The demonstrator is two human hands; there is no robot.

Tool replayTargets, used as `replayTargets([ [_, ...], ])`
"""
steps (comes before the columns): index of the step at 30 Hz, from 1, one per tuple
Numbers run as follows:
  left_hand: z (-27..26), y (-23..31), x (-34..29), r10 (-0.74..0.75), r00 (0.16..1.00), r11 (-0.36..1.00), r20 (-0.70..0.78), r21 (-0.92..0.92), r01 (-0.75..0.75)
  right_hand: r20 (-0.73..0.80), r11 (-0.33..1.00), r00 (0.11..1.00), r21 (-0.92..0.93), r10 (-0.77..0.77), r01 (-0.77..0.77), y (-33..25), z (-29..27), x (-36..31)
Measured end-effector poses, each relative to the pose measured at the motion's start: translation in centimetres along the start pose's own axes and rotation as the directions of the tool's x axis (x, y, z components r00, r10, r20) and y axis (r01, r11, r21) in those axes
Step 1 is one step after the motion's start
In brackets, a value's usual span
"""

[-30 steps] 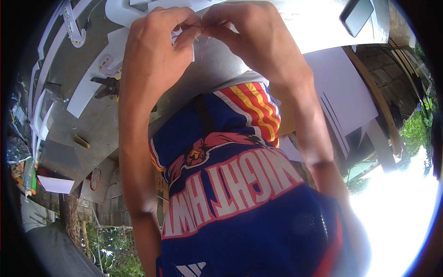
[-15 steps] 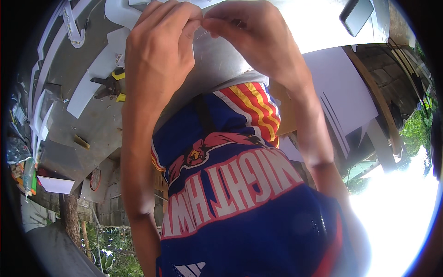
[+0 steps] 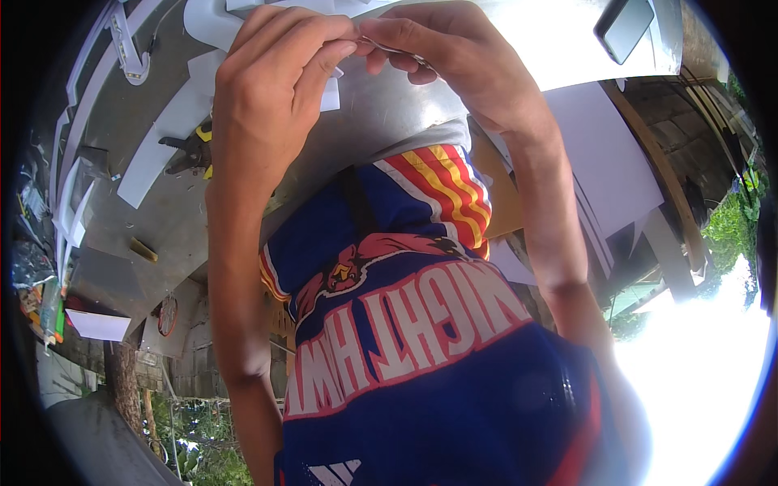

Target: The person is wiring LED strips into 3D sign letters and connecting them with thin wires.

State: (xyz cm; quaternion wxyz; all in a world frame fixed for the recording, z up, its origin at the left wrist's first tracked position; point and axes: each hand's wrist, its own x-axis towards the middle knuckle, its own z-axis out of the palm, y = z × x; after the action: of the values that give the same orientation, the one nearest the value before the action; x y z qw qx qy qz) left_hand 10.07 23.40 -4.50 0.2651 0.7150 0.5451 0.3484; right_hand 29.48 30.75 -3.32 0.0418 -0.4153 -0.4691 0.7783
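Note:
My left hand [image 3: 271, 85] and my right hand [image 3: 462, 69] meet at the top middle, above the grey table [image 3: 377, 109]. In the fingers of my right hand lies a thin pale strand [image 3: 395, 50], probably wire-like, but too small to name surely. Its other end reaches the fingertips of my left hand, where thumb and forefinger are pinched on it. Below my left hand a small white piece [image 3: 331, 95] shows on the table. To the left of my left wrist lie pliers [image 3: 186, 155] with black and yellow parts, partly covered by my forearm.
A phone [image 3: 624, 31] lies on a bright white sheet [image 3: 559, 49] at the upper right. White curved strips [image 3: 158, 158] lie on the left, one piece [image 3: 128, 49] bearing small lights. White boards [image 3: 600, 146] lean at the right beside a wooden beam [image 3: 652, 154].
Both hands have turned a little and my right fingers have opened up, so the thin strand now shows. My left wrist has shifted slightly left, and the white piece below it has come into view.

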Motion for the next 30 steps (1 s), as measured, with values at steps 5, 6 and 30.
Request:
replayTargets([
  [5,-0.8,-0.3,-0.1,-0.070,0.997,0.994,0.024,-0.081,0.072,-0.052,0.994,0.997,-0.096,-0.060,0.055,0.3,0.3,-0.2],
  [6,-0.8,-0.4,-0.2,-0.037,0.999,0.996,0.014,-0.086,0.038,-0.062,0.991,0.995,-0.116,-0.072,0.064,0.4,0.3,-0.2],
  [30,-1.4,0.8,-3.2,-0.090,0.996,0.983,-0.002,-0.159,0.089,-0.182,0.909,0.958,-0.395,-0.223,0.136,2.3,4.8,-0.5],
])
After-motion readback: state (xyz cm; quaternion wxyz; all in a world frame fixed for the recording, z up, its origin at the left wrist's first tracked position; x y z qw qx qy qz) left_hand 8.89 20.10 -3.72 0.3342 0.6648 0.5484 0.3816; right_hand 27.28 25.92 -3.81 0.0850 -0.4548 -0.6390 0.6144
